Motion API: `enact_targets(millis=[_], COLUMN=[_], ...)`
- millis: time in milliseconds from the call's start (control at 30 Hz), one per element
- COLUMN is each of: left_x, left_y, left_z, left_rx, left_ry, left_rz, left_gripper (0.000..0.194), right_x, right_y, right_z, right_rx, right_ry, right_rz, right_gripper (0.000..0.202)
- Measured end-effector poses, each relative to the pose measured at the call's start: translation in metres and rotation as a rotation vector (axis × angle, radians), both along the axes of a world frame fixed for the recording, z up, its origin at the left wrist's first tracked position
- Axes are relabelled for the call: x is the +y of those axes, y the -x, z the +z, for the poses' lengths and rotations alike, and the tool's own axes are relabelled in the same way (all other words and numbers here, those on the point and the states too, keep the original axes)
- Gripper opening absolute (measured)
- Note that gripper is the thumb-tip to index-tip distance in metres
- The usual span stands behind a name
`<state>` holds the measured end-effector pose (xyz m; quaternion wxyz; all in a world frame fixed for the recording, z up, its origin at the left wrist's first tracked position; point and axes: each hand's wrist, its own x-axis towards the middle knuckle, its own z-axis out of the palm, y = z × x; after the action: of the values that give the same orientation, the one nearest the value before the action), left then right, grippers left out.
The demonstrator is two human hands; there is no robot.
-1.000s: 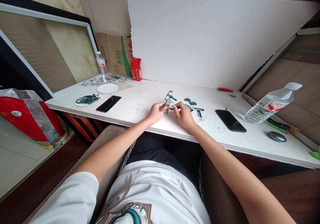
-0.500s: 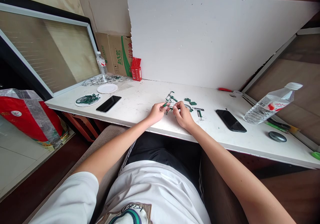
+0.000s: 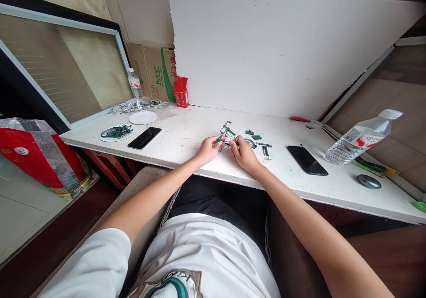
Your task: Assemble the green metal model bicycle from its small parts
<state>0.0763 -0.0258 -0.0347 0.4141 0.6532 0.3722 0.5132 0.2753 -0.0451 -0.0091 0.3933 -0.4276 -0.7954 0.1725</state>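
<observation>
My left hand (image 3: 209,149) is closed, thumb and fingers pinching a small dark-green model bicycle part (image 3: 218,139). Just beyond its fingertips lies or stands more of the green miniature bicycle (image 3: 226,130), with silver handlebar-like pieces at its top. My right hand (image 3: 245,154) is closed in a pinch, its fingertips close to those of the left. A thin bit shows between the two hands, too small to name. Behind my right fingers a spoked wheel (image 3: 250,143) is partly hidden. Small green blocks (image 3: 256,137) and thin green and dark parts (image 3: 266,150) lie to its right.
To the left are a plate of green parts (image 3: 129,133), a white plate (image 3: 143,117) and a phone (image 3: 145,138). On the right stand another phone (image 3: 307,160), a water bottle (image 3: 359,139) and a dark oval object (image 3: 369,181). A white board (image 3: 266,53) rises behind the table.
My right fingertips have shifted slightly and sit a little differently near the left ones. The miniature bicycle part has tilted or moved very slightly left. Everything else stays put.
</observation>
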Motion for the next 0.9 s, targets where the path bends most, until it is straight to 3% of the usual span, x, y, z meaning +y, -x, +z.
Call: enact_targets(millis=[267, 600, 900], left_x=[-0.0029, -0.0013, -0.0005], left_y=[-0.0005, -0.0009, -0.0002], left_z=[0.0035, 0.0024, 0.0023], left_rx=[0.017, -0.016, -0.003], left_ry=[-0.013, 0.006, 0.008], left_rz=[0.000, 0.009, 0.002], left_gripper=[0.041, 0.044, 0.044], right_x=[-0.0014, -0.0007, 0.0005], right_y=[0.0005, 0.0018, 0.0000], right_z=[0.0018, -0.0023, -0.0018], right_rx=[-0.004, 0.062, 0.033], right_ry=[0.012, -0.005, 0.018], right_rz=[-0.023, 0.081, 0.037], right_gripper=[0.046, 0.030, 0.032])
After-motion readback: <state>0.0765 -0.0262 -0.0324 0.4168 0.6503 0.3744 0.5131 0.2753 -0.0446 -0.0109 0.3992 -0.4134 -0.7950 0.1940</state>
